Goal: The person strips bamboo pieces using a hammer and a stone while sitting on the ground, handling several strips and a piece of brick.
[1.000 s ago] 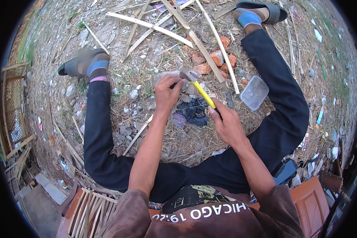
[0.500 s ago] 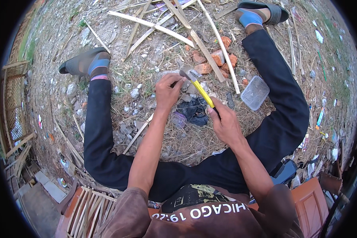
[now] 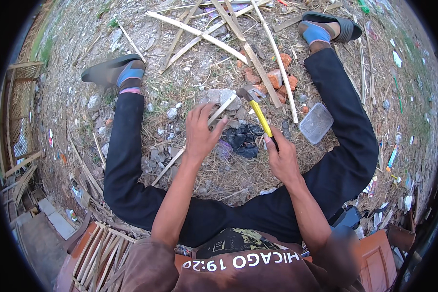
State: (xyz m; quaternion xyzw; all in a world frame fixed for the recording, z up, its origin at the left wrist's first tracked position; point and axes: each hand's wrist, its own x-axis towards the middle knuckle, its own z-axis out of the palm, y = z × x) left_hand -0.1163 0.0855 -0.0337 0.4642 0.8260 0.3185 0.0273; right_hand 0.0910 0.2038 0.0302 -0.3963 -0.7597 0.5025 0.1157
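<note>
Our right hand's (image 3: 283,156) fingers are closed around the hammer (image 3: 260,117), its head beside the gray stone (image 3: 214,95). Our left hand's (image 3: 201,132) fingers are parted over the wooden strip (image 3: 223,109); contact we cannot confirm.

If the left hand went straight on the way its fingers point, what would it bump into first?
Probably the grey stone just ahead of the left hand, where the end of the pale wooden strip shows. Depth is unclear, so the hand might pass above it.
</note>
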